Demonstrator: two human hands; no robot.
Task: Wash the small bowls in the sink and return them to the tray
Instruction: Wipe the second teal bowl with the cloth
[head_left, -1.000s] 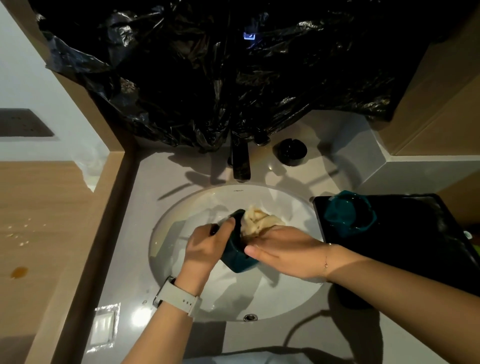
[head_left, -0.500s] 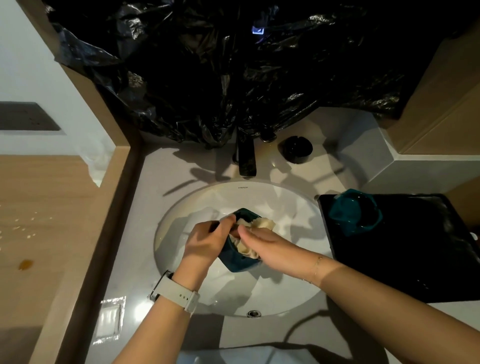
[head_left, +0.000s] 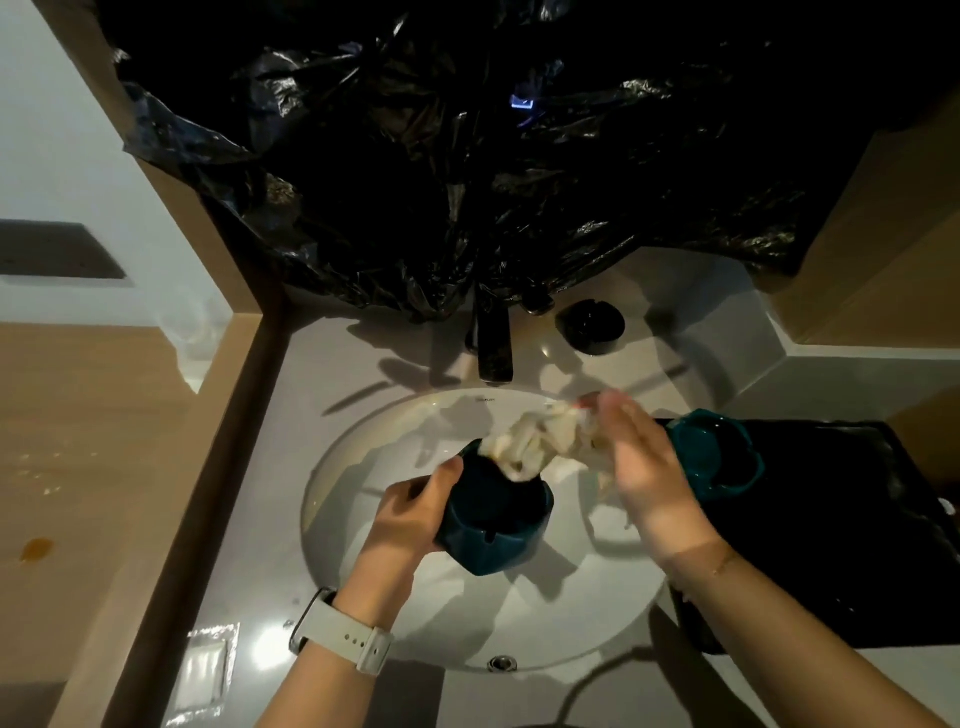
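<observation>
While my left hand (head_left: 410, 512) grips the teal bowl (head_left: 493, 519) tilted above the sink (head_left: 363, 457), my right hand (head_left: 649, 467) pinches a wet cloth (head_left: 535, 441) half out of its mouth. A second bowl (head_left: 722, 457) sits on the black tray (head_left: 857, 545). Risk noted: wet glaze could let the bowl slip and chip against the basin.

Dark teal small bowl (head_left: 493, 525) with notched rim, tilted on its side above the white oval sink (head_left: 363, 467), mouth turned away toward a crumpled cream cloth (head_left: 535, 441) at its rim; second teal bowl (head_left: 719, 454) upright on the black tray (head_left: 857, 545) just right of the sink
</observation>
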